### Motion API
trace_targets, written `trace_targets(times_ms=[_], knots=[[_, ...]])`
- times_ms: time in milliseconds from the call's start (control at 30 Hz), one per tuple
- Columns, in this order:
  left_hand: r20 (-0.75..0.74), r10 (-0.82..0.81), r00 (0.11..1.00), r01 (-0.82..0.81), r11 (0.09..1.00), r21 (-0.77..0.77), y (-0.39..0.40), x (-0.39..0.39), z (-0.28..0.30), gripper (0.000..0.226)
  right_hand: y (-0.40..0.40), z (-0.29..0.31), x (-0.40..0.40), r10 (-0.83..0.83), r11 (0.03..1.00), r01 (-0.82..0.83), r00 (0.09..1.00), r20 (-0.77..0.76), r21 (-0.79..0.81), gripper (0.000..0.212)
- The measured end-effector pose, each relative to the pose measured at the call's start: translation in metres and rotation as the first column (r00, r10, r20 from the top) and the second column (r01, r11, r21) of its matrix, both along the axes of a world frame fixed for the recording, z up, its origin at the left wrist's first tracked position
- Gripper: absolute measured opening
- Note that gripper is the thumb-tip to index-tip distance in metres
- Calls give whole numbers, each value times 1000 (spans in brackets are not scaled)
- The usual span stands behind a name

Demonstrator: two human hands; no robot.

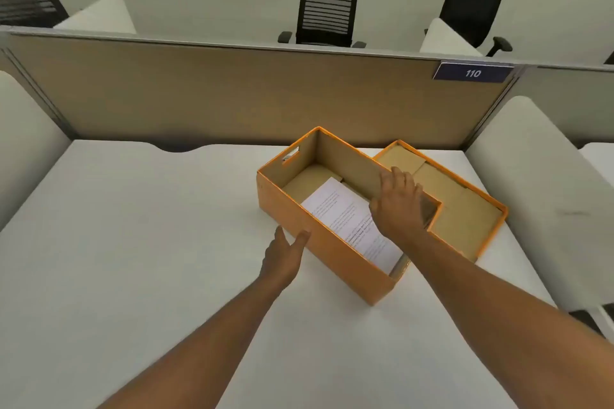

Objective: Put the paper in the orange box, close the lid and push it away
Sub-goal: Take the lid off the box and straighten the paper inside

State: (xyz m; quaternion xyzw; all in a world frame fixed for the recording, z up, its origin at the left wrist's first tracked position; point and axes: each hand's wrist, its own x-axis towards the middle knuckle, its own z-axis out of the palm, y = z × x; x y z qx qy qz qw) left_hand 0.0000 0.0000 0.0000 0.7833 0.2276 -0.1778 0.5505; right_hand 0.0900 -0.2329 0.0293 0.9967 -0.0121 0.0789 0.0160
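An orange box [319,242] stands open on the white desk, set at an angle. A printed sheet of paper [345,219] lies slanted inside it, its lower end against the near corner. The box's lid [465,209] lies upside down just right of the box, touching its far wall. My right hand [397,202] hovers over the box's right wall, fingers spread, holding nothing. My left hand [285,254] rests open against the box's left outer wall near the desk surface.
A tan partition [232,96] with a "110" sign [471,72] closes off the desk's far edge. White side panels [545,183] flank the desk. Two black office chairs [327,10] stand beyond the partition. Bare white desk surface [133,226] spreads left of the box.
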Motion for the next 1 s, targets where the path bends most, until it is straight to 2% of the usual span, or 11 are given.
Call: trace_targets(times_ms=[133,200,267,367,400,567,700,833,933,1000], knots=[[-126,90,988,-115,971,-211,-32,15,1,99,-38,-2,29,-100,994,109,975,-199,33,67],[-118,105,987,-127,972,-196,-45,18,-1,99,-48,-9,37,-70,993,93,965,-251,79,62],[-62,136,989,-144,975,-172,-55,21,-5,87,-55,-12,40,-32,991,58,976,-215,118,54],[29,201,979,-192,963,-188,-61,22,-7,46,-62,-14,40,-20,988,37,993,-119,150,43],[41,226,973,-214,959,-187,-59,20,-5,39,-62,-14,38,-20,981,40,994,-108,187,41],[79,296,952,-287,953,-100,-10,10,21,31,-53,-2,7,2,914,49,992,-125,403,36],[48,205,978,-202,978,-50,58,-2,40,44,-25,9,-60,34,849,22,995,-97,528,33],[2,75,997,-75,997,-19,117,-22,51,42,16,12,-141,25,747,90,986,-164,659,31],[-28,8,1000,-8,1000,15,142,-41,46,22,42,7,-191,24,689,120,982,-188,714,34],[-44,-17,999,18,1000,25,149,-51,35,24,53,3,-212,18,668,162,972,-233,727,39]])
